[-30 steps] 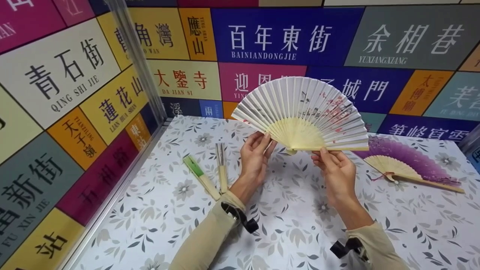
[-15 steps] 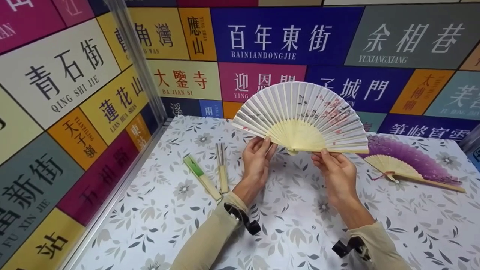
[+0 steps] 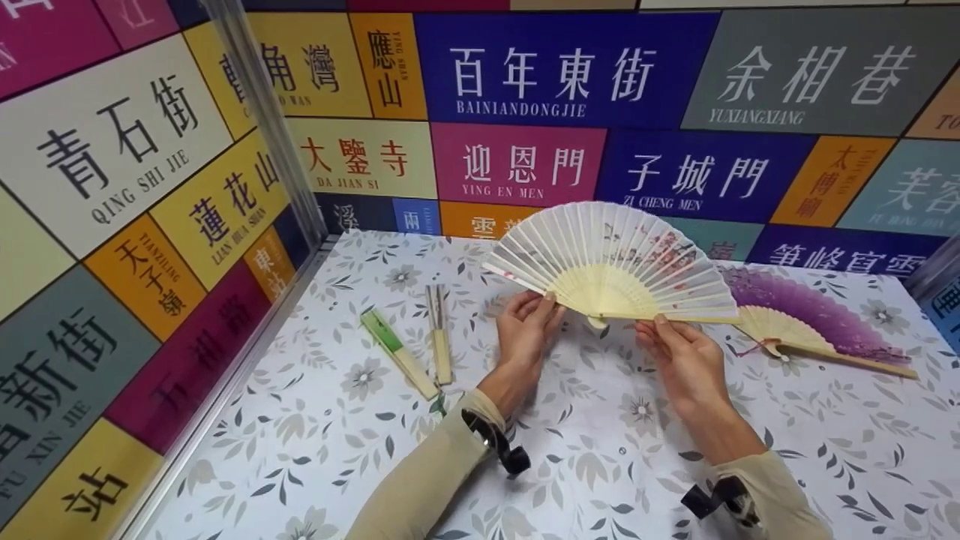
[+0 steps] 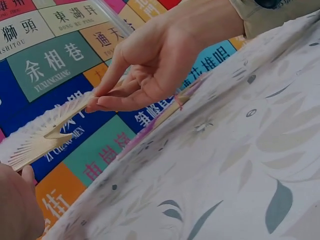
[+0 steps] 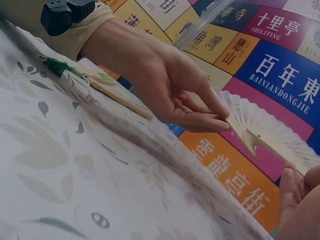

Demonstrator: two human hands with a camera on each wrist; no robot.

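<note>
A white folding fan [image 3: 570, 247] with red and grey blossom painting is spread wide above the table. Its pale ribs meet at a pivot low in the middle. My left hand [image 3: 525, 337] pinches the left outer rib between thumb and fingers. On the other side, my right hand [image 3: 686, 367] pinches the right outer rib near the pivot. Both wrist views show the fan held off the tabletop; in the right wrist view, the left hand's [image 5: 160, 80] thumb and fingertips meet at the fan's edge.
An open purple fan [image 3: 817, 307] lies on the right of the table [image 3: 585, 465]. Left of the hands lie a closed green fan [image 3: 397, 349] and a closed grey fan [image 3: 438, 330]. Walls of coloured name panels [image 3: 517, 165] stand behind and to the left.
Both hands have lowered the white fan and brought it slightly right, tilting it flatter. The wall panels behind it show more now. The other fans stay on the table.
</note>
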